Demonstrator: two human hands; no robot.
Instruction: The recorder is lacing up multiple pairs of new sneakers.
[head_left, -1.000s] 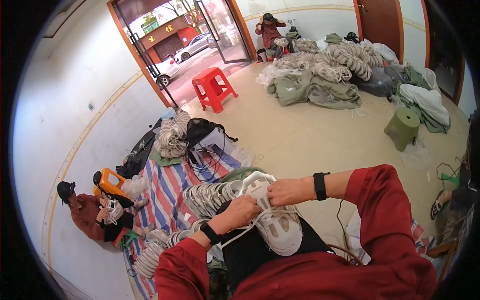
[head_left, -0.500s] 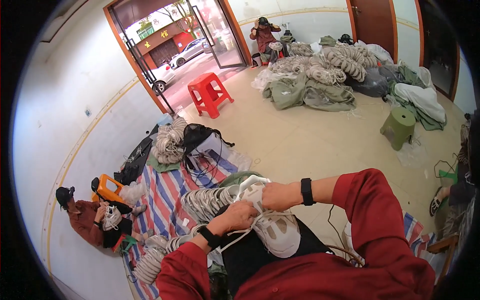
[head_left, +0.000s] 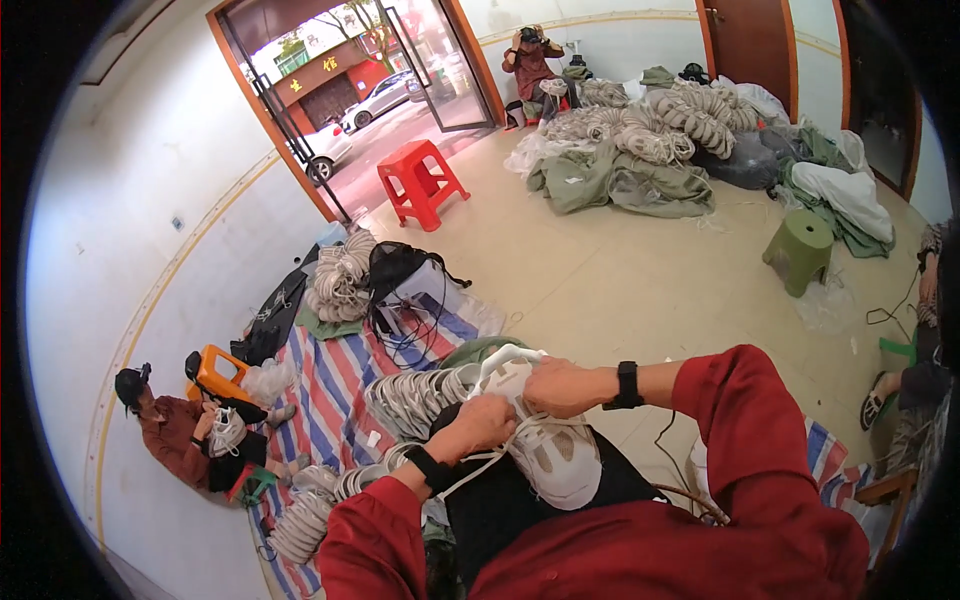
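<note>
A white and beige shoe (head_left: 566,462) rests on my dark-clad lap, its toe pointing toward me. White shoelaces (head_left: 478,474) cross its upper, and a loose length trails below my left wrist. My left hand (head_left: 482,424) is closed at the shoe's left side, fingers pinched over the lacing. Opposite it, my right hand (head_left: 566,388) is balled close to the shoe's opening, knuckles up. Both appear to grip the lace, though my fingers hide most of what lies in them. Just beyond my left hand stands a row of similar shoes (head_left: 415,398), nested together.
A striped sheet (head_left: 325,385) covers the floor at left, with more shoe bundles (head_left: 342,280) and a black bag (head_left: 405,270). One co-worker (head_left: 180,440) sits there holding a shoe. A red stool (head_left: 422,185), a green stool (head_left: 798,252) and heaped shoes (head_left: 655,140) stand farther off.
My left hand has shifted slightly up and its fingers look more curled in. My right hand stays almost in place by the shoe. The whole view has tilted a little.
</note>
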